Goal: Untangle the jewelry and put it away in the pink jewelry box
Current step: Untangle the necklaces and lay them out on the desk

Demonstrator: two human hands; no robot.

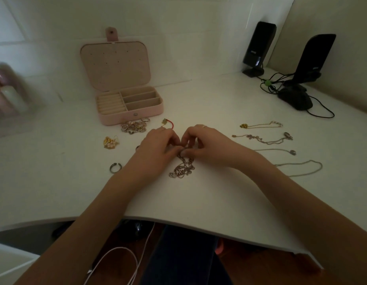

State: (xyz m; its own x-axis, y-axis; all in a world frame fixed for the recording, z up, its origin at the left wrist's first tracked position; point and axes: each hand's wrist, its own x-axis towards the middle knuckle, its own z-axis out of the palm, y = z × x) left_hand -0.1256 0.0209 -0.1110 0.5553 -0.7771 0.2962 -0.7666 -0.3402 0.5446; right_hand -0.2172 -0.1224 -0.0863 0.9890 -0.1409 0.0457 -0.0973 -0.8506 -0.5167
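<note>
I see my left hand [158, 144] and right hand [201, 140] pinched together on the chain tangle [181, 166] mid-bench, the open pink box [130, 103] toward the back edge, speaker [257, 48] lettering too blurred to read.

A: What's at the far right of the white bench [209, 192]?

B: Two black speakers. One speaker [258, 47] stands upright against the far wall, the second speaker [317, 58] further right, nearer us. A dark mouse [296, 98] lies just in front of that one, with black cables [273, 84] looping between them.

A: And at the left?

B: A blurred cluster of pale bottles [7, 93] at the left edge. Under the bench's near edge, a white cord [121, 258] curls over the wooden floor [250, 270].
</note>
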